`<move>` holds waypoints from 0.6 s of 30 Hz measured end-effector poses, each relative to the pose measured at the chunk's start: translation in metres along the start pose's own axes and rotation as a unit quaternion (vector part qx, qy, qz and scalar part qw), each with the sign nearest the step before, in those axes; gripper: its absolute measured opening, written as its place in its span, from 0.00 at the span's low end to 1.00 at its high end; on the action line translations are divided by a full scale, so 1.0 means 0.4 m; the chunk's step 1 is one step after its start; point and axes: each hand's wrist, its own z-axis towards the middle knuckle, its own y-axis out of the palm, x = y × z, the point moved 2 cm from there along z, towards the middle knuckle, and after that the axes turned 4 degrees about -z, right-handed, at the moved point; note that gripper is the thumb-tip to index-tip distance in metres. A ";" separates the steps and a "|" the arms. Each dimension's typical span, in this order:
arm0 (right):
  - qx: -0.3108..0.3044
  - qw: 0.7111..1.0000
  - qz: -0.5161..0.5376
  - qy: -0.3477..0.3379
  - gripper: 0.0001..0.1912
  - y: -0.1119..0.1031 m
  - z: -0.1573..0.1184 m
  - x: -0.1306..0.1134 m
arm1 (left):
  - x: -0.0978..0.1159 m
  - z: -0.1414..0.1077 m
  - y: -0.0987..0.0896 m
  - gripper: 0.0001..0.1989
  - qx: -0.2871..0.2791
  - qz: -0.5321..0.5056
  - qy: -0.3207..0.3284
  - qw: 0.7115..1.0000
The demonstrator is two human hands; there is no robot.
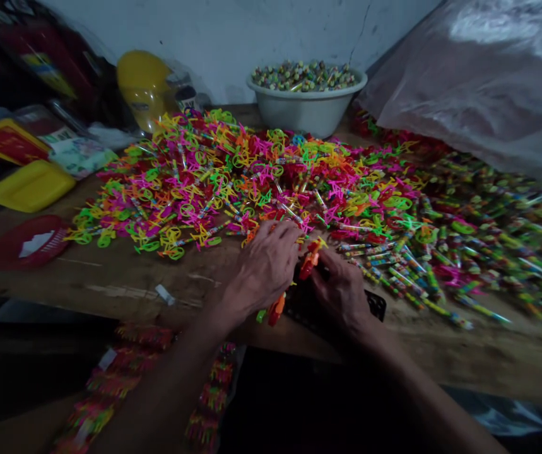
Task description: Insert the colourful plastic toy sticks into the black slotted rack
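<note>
A big heap of small bright plastic toys (pixel 252 176) in pink, green, yellow and orange covers the wooden table (pixel 123 277). My left hand (pixel 264 268) rests at the heap's near edge, fingers curled over several pieces, with an orange piece (pixel 276 309) under its heel. Close beside it, my right hand (pixel 344 293) pinches an orange-red toy piece (pixel 309 260). Both hands lie over a dark flat object (pixel 375 304) on the table.
A white basin (pixel 306 110) full of wrapped sweets stands at the back. Striped candy tubes (pixel 441 271) spread to the right under a large plastic bag (pixel 479 82). A yellow tray (pixel 29 186), a red lid (pixel 27 243) and a yellow balloon-like object (pixel 142 85) sit at left.
</note>
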 end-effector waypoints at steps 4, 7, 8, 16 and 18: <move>-0.008 0.997 -0.071 -0.040 0.08 0.019 0.001 -0.008 | -0.016 -0.004 0.002 0.13 0.018 -0.016 0.017 1.000; -0.010 0.995 -0.083 -0.051 0.09 0.033 0.001 -0.006 | -0.011 0.003 -0.018 0.15 0.016 -0.031 0.028 0.999; -0.007 0.995 -0.080 -0.054 0.08 0.035 0.001 -0.005 | -0.003 0.008 -0.027 0.15 0.016 -0.028 0.018 0.999; -0.015 0.992 -0.043 -0.121 0.11 -0.015 0.002 0.014 | -0.046 0.062 -0.072 0.16 0.079 0.011 -0.039 0.996; 0.021 0.990 -0.047 -0.134 0.08 -0.059 0.010 0.040 | -0.134 0.039 -0.093 0.14 0.125 0.035 -0.131 0.983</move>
